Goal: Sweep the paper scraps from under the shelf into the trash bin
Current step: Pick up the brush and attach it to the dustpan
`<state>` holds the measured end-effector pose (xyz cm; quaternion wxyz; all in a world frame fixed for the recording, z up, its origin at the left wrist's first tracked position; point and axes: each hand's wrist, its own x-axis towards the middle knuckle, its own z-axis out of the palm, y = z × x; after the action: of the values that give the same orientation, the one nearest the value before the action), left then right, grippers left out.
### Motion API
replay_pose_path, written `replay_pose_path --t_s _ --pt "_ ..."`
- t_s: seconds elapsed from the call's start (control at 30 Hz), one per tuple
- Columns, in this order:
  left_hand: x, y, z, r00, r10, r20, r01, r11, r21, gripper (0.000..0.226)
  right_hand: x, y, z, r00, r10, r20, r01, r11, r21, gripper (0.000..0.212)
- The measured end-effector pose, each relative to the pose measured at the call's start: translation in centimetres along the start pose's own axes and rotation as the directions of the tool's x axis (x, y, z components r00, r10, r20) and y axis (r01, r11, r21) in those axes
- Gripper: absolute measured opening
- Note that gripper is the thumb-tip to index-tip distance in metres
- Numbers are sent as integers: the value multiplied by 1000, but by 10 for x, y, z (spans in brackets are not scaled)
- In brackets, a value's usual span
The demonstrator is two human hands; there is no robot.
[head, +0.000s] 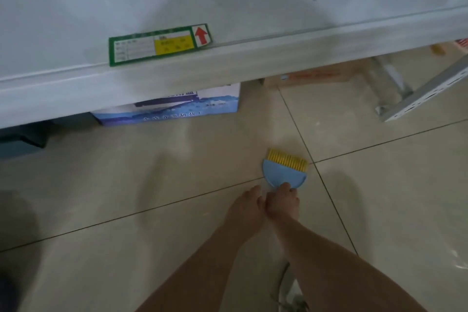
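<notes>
A small blue half-round hand brush [283, 173] with yellow bristles [287, 158] rests on the tiled floor in front of the white shelf [177, 68], bristles pointing toward it. My right hand [282, 201] is closed on the brush's near edge. My left hand [244, 206] is pressed against the right one, fingers drawn together and pointing down at the floor. Its palm is hidden, so I cannot tell whether it holds anything. No paper scraps or trash bin show in this view.
Under the shelf stand a blue-and-white box [172, 106] and a cardboard box [314, 76]. A perforated metal shelf foot [420, 96] lies at the right. A green price label [159, 43] sits on the shelf edge. A dark object [22, 134] is at the left.
</notes>
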<state>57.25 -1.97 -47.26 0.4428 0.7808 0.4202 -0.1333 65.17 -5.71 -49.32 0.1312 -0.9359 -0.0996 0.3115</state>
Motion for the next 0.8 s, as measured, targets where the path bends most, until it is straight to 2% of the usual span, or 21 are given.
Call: replay_pose_path --t_s 0.1,0.23,0.3,0.33,0.37,0.4,0.43,0.47,0.5,0.57,0.67,0.73,0.8 --pt "8 -9 9 1000 -11 0 11 1000 -1 46 6 1 6 999 9 -40 -9 1000 10 38" --pt "13 -14 11 997 -75 -29 74 997 -36 43 8 -3 13 995 87 -50 -77 982 174 40" --pt "16 -12 7 988 -149 -41 141 978 -154 36 3 -7 17 998 62 11 -63 970 236 37" --pt "18 -12 4 977 -207 -46 189 949 -251 35 -1 -9 19 999 34 37 -42 964 263 28" --pt "20 -14 1 961 -273 -41 239 897 -373 34 -7 -12 20 998 9 60 -26 955 296 13" --pt "20 -18 -2 941 -337 -13 284 813 -508 33 -15 -16 22 997 -33 74 7 945 327 10" --pt "19 -21 -7 920 -392 18 314 709 -631 31 -24 -21 23 994 -79 73 50 940 337 22" --pt "15 -25 -13 894 -446 54 341 596 -727 27 -32 -25 25 986 -151 76 119 941 316 25" --pt "10 -29 -20 866 -493 82 356 494 -793 22 -40 -31 26 970 -219 101 184 942 279 21" --pt "0 -40 -34 820 -563 105 351 349 -869 18 -55 -42 30 927 -360 110 333 921 203 21" --pt "-26 -54 -63 795 -594 122 311 226 -923 18 -85 -62 29 819 -563 114 562 826 47 29" --pt "-44 -63 -82 799 -593 98 259 193 -946 20 -111 -79 23 777 -606 170 607 793 49 7" --pt "-65 -70 -102 809 -584 58 211 198 -957 22 -135 -96 19 761 -619 193 624 780 45 27"
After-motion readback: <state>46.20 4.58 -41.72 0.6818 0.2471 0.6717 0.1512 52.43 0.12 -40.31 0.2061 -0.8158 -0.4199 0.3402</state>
